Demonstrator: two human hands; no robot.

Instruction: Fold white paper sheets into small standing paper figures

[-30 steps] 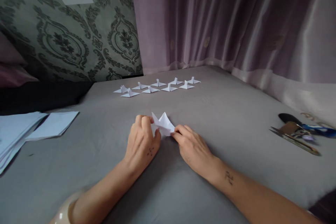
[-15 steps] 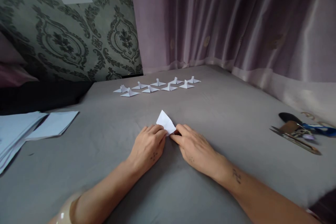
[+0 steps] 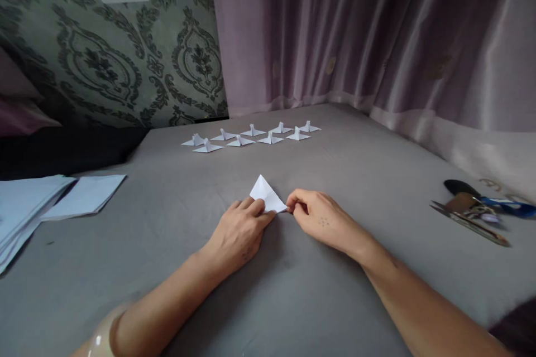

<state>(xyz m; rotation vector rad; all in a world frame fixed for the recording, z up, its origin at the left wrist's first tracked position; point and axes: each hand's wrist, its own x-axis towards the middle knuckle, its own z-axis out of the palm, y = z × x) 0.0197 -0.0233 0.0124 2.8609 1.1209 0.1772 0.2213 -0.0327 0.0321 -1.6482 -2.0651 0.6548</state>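
Note:
A small white folded paper piece (image 3: 266,196) lies flat on the grey bed sheet (image 3: 343,167), shaped like a triangle. My left hand (image 3: 238,230) rests on the sheet with its fingers stretched forward, the fingertips pressing the paper's near left edge. To the paper's right, my right hand (image 3: 322,218) has its fingers curled and pinches the right corner of the piece. Farther back sit several finished white folded paper figures (image 3: 251,136) in two rows.
A stack of white paper sheets (image 3: 46,204) lies at the left edge. Scissors and a blue-handled tool (image 3: 481,206) lie at the right. A purple curtain (image 3: 377,33) and patterned wallpaper (image 3: 125,61) close off the far side.
The paper piece went from raised with flaps up to pressed flat. My left hand flattened onto it, and my right hand turned and curled to pinch its right corner.

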